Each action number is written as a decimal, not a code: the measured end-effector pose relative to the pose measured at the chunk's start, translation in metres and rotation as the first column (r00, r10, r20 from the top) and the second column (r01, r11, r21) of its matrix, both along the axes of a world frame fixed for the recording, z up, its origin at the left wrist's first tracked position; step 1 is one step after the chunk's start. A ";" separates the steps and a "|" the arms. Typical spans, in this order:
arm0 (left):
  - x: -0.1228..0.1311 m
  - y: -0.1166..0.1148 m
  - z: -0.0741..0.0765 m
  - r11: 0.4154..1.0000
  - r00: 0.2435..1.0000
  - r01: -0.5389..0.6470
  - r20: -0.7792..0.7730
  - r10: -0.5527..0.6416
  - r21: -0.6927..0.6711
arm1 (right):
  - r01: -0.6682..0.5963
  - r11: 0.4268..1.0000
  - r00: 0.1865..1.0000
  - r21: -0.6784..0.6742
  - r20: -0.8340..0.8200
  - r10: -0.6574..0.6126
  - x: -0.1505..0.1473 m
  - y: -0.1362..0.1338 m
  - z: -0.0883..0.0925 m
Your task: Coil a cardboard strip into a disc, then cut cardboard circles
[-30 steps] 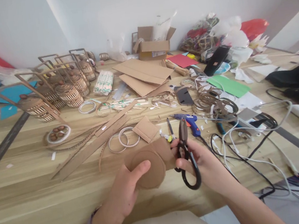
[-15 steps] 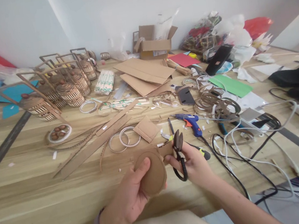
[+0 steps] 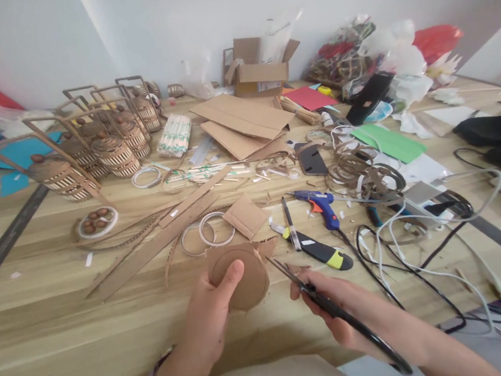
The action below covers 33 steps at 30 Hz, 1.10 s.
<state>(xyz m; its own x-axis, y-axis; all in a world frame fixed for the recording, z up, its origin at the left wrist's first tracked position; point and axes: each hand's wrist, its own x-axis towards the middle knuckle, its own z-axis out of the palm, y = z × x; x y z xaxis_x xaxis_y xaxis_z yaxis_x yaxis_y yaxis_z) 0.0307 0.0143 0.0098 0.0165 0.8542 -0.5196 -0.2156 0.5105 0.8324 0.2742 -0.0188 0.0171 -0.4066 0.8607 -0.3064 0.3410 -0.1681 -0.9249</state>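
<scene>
In my left hand (image 3: pixel 206 321) is a piece of brown cardboard (image 3: pixel 247 285), gripped with the thumb pressed on its face. A round outline shows on the cardboard. Its lower edge follows the curve, while square corners and a strip stick out along the top and right. My right hand (image 3: pixel 358 297) is closed around black-handled scissors (image 3: pixel 287 273). The blade tips point up and left, just right of the cardboard's edge. A small brown scrap (image 3: pixel 296 268) appears by the right fingers. Beyond the hands are a utility knife (image 3: pixel 321 253), a pen (image 3: pixel 290 224) and a blue glue gun (image 3: pixel 322 205).
Lidded woven baskets (image 3: pixel 115 155) with tall handles stand at the left. Cardboard strips (image 3: pixel 157 241), tape rolls (image 3: pixel 216 229) and a small cardboard square (image 3: pixel 245 216) lie ahead. Cables (image 3: pixel 386 269) tangle at the right. Cardboard sheets (image 3: pixel 242 116) and an open box (image 3: pixel 262 73) are at the back.
My right hand has drawn right and down, away from the cardboard strip it was pinching, and the scissors have swung from upright to pointing left. The cardboard has shifted slightly left. The utility knife is more exposed.
</scene>
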 end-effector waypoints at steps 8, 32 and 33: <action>0.003 -0.007 -0.003 0.995 0.996 0.087 0.022 -0.088 0.040 | -0.195 0.975 0.981 0.110 0.027 0.193 -0.018 0.012 0.007; 0.004 -0.011 0.003 0.984 0.980 0.177 0.088 -0.176 0.001 | -0.080 0.989 0.981 0.126 -0.166 0.101 -0.038 0.016 0.009; 0.004 -0.011 0.004 0.984 0.981 0.178 0.083 -0.177 0.003 | -0.074 0.989 0.980 0.129 -0.173 0.096 -0.038 0.015 0.008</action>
<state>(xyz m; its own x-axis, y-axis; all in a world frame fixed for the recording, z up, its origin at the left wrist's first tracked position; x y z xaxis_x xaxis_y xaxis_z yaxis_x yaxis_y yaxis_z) 0.0346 0.0036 0.0142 0.2107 0.8313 -0.5143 -0.1890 0.5508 0.8130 0.2363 -0.0035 0.0251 -0.5189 0.8467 -0.1178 0.1770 -0.0284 -0.9838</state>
